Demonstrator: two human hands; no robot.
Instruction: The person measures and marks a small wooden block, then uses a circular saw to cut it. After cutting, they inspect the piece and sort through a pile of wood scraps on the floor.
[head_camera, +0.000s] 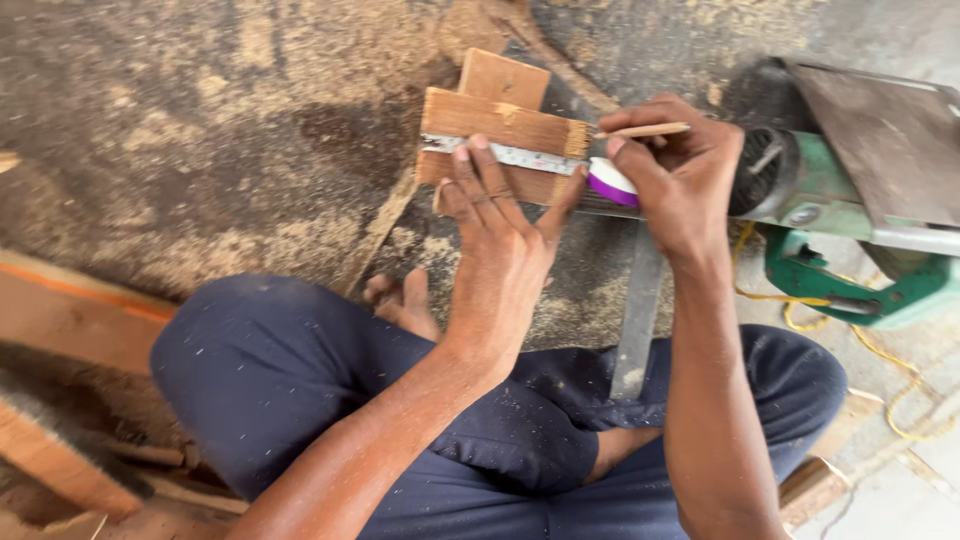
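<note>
A short wooden block (500, 125) lies on the sawdust-covered floor in front of my crossed legs. A steel measuring tape blade (520, 156) is stretched across it. My left hand (500, 230) lies flat on the block, its fingers pinning the tape down. My right hand (675, 170) is at the block's right end; it holds a pencil (645, 130) pointing left at the wood, with the purple and white tape case (610, 183) tucked beneath the palm. A second block (503, 78) lies behind the first.
A green power tool with a flat metal table (870, 150) stands at the right, a yellow cord (890, 370) trailing below it. A grey metal bar (638, 320) lies between my knees. Wooden planks (70, 320) lie at the left.
</note>
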